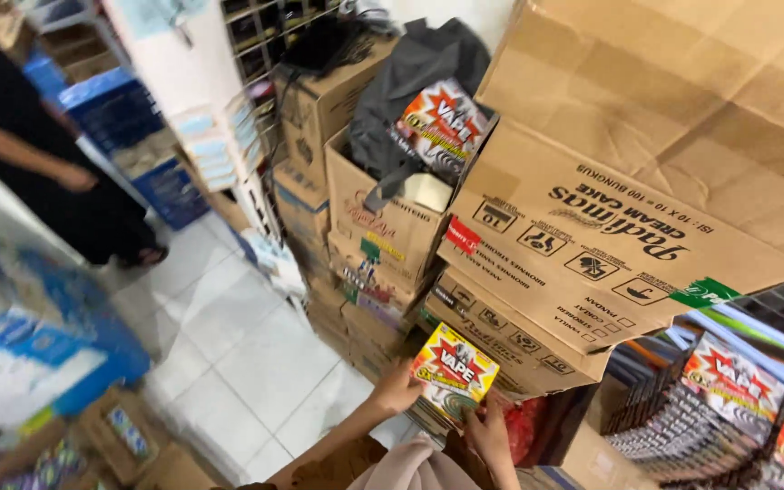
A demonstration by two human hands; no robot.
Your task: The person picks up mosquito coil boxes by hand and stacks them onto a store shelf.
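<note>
A small yellow and red carton with a starburst print is held between both my hands near the bottom middle. My left hand grips its left lower edge and my right hand holds its lower right side. The carton sits in front of a stack of brown cardboard boxes. A second carton of the same kind lies tilted in an open box higher up, next to dark cloth.
At the lower right, rows of the same cartons fill a shelf. A person in black stands at the upper left on the white tiled floor. Blue packs and low open boxes line the left side.
</note>
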